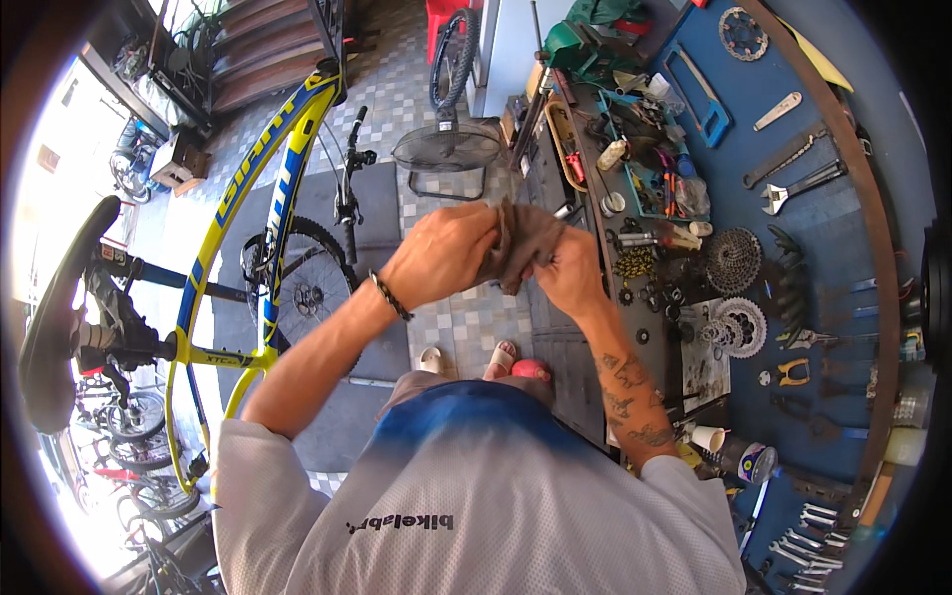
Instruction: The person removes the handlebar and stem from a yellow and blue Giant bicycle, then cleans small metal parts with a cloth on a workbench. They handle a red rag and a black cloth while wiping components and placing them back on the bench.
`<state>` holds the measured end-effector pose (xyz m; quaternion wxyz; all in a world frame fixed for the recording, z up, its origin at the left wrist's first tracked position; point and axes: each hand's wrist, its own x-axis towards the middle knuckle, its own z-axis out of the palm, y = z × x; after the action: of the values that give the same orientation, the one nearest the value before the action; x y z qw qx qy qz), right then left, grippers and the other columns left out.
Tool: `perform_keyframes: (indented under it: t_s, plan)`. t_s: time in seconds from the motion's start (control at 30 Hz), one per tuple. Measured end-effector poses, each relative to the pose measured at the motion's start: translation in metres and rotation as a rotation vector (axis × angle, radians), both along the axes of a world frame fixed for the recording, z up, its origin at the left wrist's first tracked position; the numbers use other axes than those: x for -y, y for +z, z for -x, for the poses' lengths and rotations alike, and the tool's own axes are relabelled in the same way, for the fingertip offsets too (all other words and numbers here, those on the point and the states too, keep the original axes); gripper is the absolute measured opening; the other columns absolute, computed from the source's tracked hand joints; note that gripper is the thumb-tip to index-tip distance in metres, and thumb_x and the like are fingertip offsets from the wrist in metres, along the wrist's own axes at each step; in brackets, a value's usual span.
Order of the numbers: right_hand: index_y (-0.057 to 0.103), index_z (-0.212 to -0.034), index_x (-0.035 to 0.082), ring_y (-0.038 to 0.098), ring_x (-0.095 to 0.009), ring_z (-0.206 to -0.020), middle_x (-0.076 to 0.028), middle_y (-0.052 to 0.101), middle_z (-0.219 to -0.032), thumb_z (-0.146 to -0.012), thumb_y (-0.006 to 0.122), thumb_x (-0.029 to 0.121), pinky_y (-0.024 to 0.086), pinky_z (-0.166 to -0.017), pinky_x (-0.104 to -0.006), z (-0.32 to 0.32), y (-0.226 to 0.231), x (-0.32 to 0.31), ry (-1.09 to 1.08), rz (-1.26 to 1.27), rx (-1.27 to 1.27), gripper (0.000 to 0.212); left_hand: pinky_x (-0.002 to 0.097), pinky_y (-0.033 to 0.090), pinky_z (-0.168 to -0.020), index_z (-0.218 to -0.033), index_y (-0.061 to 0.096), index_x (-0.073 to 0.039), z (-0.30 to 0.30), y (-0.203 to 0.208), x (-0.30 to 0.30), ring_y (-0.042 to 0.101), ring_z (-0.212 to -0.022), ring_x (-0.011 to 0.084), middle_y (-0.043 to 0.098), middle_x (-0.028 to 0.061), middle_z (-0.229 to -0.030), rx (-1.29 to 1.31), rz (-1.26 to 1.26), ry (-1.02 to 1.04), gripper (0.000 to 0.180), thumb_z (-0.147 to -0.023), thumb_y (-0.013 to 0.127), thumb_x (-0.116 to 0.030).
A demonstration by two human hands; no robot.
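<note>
A dirty brown rag (526, 241) is bunched up in front of my chest, gripped from both sides. My left hand (443, 253) is closed round its left part, the fingers folded into the cloth. On the other side my right hand (577, 270) pinches the rag between thumb and fingers. Whether something is wrapped inside the cloth is hidden. Just beyond the rag, a short silvery cylinder end (565, 211) shows near the bench edge; I cannot make out what it belongs to. To my left stands a yellow and blue bicycle frame (260, 159), apart from both hands.
At right runs a cluttered workbench (635, 342) with cassettes (734, 260), a chainring (739, 327) and small parts. Behind it a blue tool board (793, 218) carries wrenches and a saw. A black floor fan (446, 149) and a handlebar (349, 178) stand ahead. Bicycles (139, 426) crowd the far left.
</note>
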<state>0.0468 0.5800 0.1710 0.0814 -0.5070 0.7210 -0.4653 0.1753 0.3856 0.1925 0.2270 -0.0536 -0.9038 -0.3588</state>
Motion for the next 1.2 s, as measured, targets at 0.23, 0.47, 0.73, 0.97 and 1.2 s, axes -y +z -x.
perform_keyframes:
  t_s: [0.23, 0.47, 0.73, 0.97, 1.2]
  plan:
    - [0.076, -0.089, 0.002, 0.075, -0.027, -0.073, -0.012, 0.077, -0.082, -0.08, 0.064, -0.003, 0.057, -0.069, -0.0362, -0.036, 0.006, 0.041, -0.577, 0.566, 0.669, 0.016, 0.0438, 0.051, -0.071, -0.092, 0.058, 0.003, 0.017, -0.025, -0.064, 0.062, -0.079, 0.0435, 0.061, 0.0202, -0.086, -0.283, -0.565, 0.346, 0.009, -0.094, 0.049, 0.0]
    - [0.073, -0.101, 0.0, 0.072, -0.04, -0.085, -0.02, 0.073, -0.1, -0.076, 0.069, 0.001, 0.058, -0.073, -0.0441, 0.011, -0.017, -0.036, 0.013, -0.125, -0.355, 0.026, 0.0527, 0.05, -0.072, -0.091, 0.057, 0.002, 0.014, -0.014, -0.014, 0.063, -0.082, 0.0494, 0.062, 0.0246, -0.083, 0.107, -0.03, -0.129, 0.002, -0.093, 0.055, 0.002]
    - [0.069, -0.087, -0.004, 0.071, -0.036, -0.065, -0.02, 0.069, -0.077, -0.079, 0.066, -0.004, 0.055, -0.059, -0.0379, -0.032, -0.008, 0.009, -0.494, 0.379, 0.53, 0.009, 0.0404, 0.053, -0.072, -0.097, 0.061, 0.002, 0.029, -0.027, -0.066, 0.065, -0.079, 0.0424, 0.065, 0.0232, -0.085, -0.128, -0.548, 0.253, 0.01, -0.095, 0.051, 0.002]
    - [0.068, -0.091, -0.001, 0.072, -0.04, -0.079, -0.021, 0.074, -0.092, -0.081, 0.069, 0.001, 0.056, -0.066, -0.0417, -0.001, -0.016, -0.039, -0.206, -0.152, -0.381, 0.01, 0.0411, 0.053, -0.069, -0.095, 0.06, 0.002, 0.015, -0.043, -0.043, 0.064, -0.074, 0.0425, 0.063, 0.0189, -0.083, 0.061, -0.106, -0.017, 0.01, -0.093, 0.051, 0.003]
    - [0.07, -0.096, -0.002, 0.072, -0.03, -0.075, -0.015, 0.074, -0.09, -0.083, 0.07, 0.001, 0.055, -0.067, -0.0399, -0.031, -0.026, -0.013, -0.455, 0.29, 0.097, 0.013, 0.0486, 0.046, -0.066, -0.091, 0.055, 0.003, 0.016, -0.032, -0.051, 0.056, -0.078, 0.0455, 0.051, 0.0222, -0.085, -0.2, -0.226, 0.08, 0.005, -0.088, 0.059, 0.003]
